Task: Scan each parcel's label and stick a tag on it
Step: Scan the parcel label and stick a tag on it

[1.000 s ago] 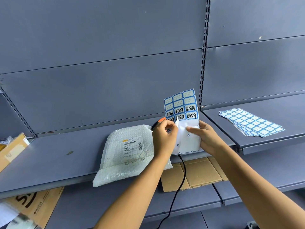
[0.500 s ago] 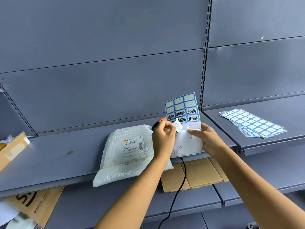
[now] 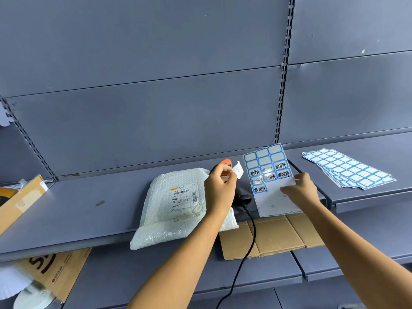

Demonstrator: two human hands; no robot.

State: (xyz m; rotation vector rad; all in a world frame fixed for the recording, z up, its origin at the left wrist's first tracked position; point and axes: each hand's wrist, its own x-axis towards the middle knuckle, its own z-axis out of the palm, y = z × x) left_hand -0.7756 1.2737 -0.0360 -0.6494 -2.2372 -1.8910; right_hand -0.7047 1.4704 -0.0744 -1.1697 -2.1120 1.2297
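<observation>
A white bubble-wrap parcel [image 3: 171, 208] with a printed label lies on the grey shelf [image 3: 78, 210], its near end hanging over the front edge. My left hand [image 3: 219, 186] pinches a small white tag [image 3: 238, 170] just above the parcel's right side. My right hand [image 3: 299, 191] holds a blue-bordered tag sheet [image 3: 270, 179] upright; its lower part is bare backing. A black scanner with an orange tip [image 3: 226, 162] lies behind my left hand, mostly hidden, and its black cable [image 3: 247, 246] drops down.
A stack of blue tag sheets [image 3: 347, 170] lies on the right shelf. Flattened cardboard [image 3: 272, 237] covers part of the lower shelf. A cardboard box [image 3: 17, 201] sits at far left, and printed cardboard [image 3: 53, 273] with white packaging is at bottom left.
My left hand has peeled a tag off the sheet and pulled it away to the left. My right hand has moved the sheet to the right and lower.
</observation>
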